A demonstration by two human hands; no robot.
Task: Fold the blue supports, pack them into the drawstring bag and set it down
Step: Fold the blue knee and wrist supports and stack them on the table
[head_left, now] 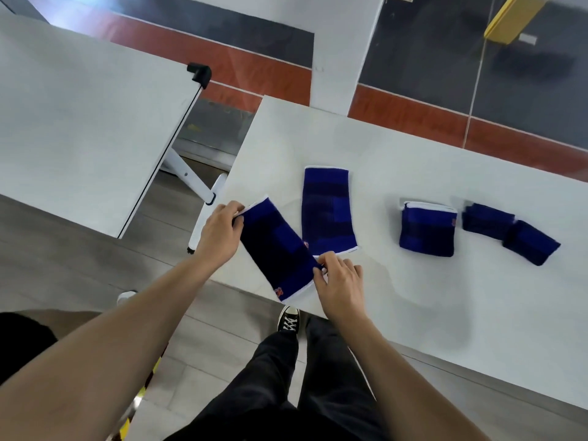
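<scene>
Folding is under way: one flat blue support point(276, 249) lies slanted at the desk's point(445, 313) near edge, its far end pinched by the left hand point(219, 232), its near end by the right hand point(339, 281). Bringing the two ends together looks like the next move. Another unfolded support point(327, 211) lies just beside it, three folded ones point(428, 229) farther right; no bag is visible.

White table point(445, 173) with a matte top, second white folding table point(79, 122) to its left on white legs, grey wood-look floor point(79, 275), beyond them red, dark grey and white floor bands point(254, 68), yellow object point(509, 17) at top right
</scene>
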